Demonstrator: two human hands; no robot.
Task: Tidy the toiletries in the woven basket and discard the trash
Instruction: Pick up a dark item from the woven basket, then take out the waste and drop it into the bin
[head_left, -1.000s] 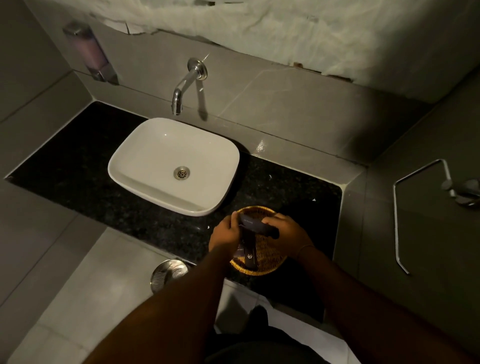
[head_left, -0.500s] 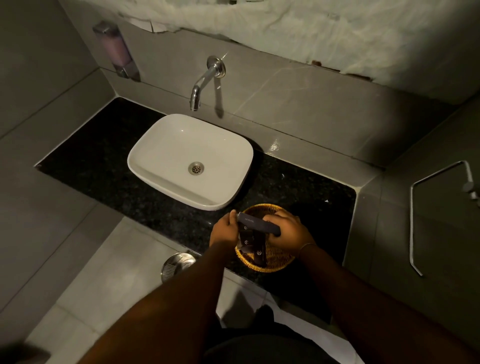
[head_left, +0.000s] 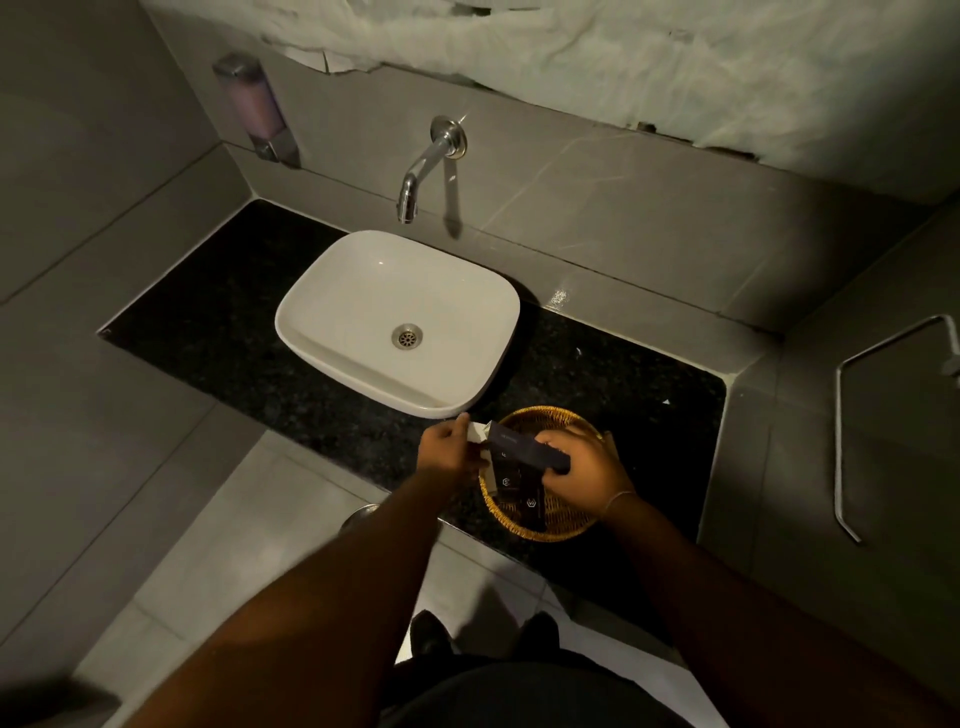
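Dark box (head_left: 527, 451) flat, long axis left-right, across basket (head_left: 540, 527)

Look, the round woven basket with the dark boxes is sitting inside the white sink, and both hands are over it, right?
Not quite. The woven basket isn't in the white sink; it sits on the black counter, just right of the sink. The head view shows this. The rest holds: dark boxes lie in it, and the left hand and right hand are over it.
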